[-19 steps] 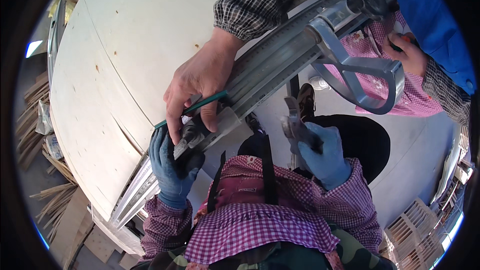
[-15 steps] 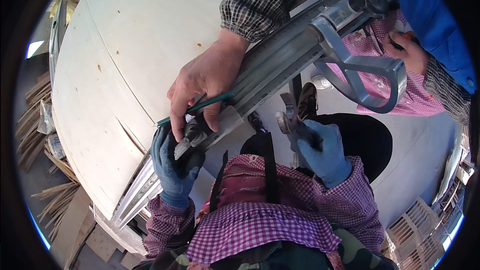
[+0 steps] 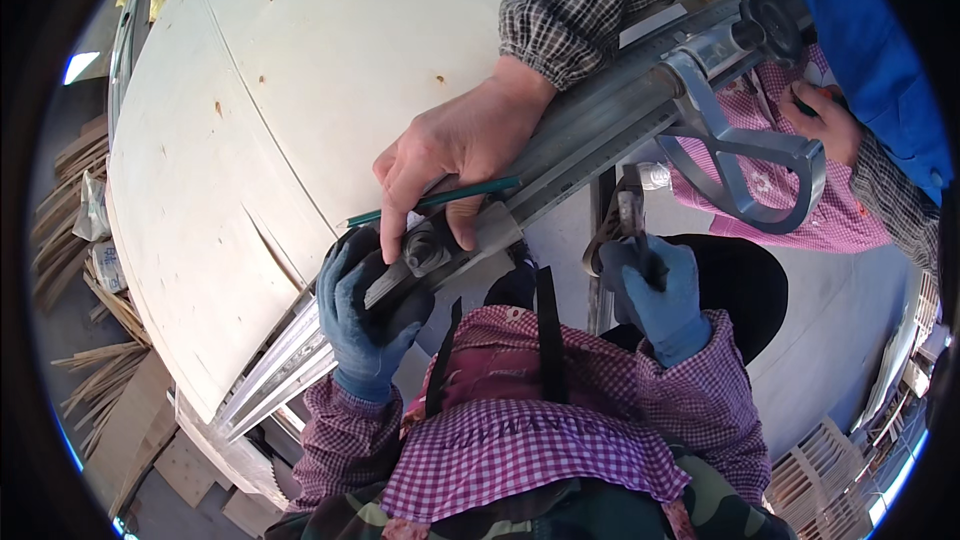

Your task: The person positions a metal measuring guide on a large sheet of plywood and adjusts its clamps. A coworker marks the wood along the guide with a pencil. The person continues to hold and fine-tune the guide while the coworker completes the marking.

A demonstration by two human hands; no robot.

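Note:
My left hand (image 3: 362, 325), in a blue and black work glove, is closed round the end of a metal stop block (image 3: 428, 252) with a dark knob. This block sits on a long metal rail (image 3: 590, 145) along the edge of a pale wooden panel (image 3: 290, 70). A co-worker's bare hand (image 3: 455, 145) reaches over the panel with a green pencil (image 3: 450, 198) between its fingers, fingertips at the knob. Off to the right, clear of the rail, my gloved right hand (image 3: 660, 295) grips a hammer (image 3: 630, 210), its head pointing away from me.
Farther along the rail stands a metal loop handle (image 3: 750, 165) with a black knob (image 3: 770, 25). Another person's hand (image 3: 825, 120) is at the right. Wood strips (image 3: 70, 220) lie on the floor at left, and a slatted crate (image 3: 820, 475) stands lower right.
The hammer has turned in my right hand, so its head shows from another side. The panel, rail and co-worker's hand appear shifted rightward in view. My left hand stays on the stop block.

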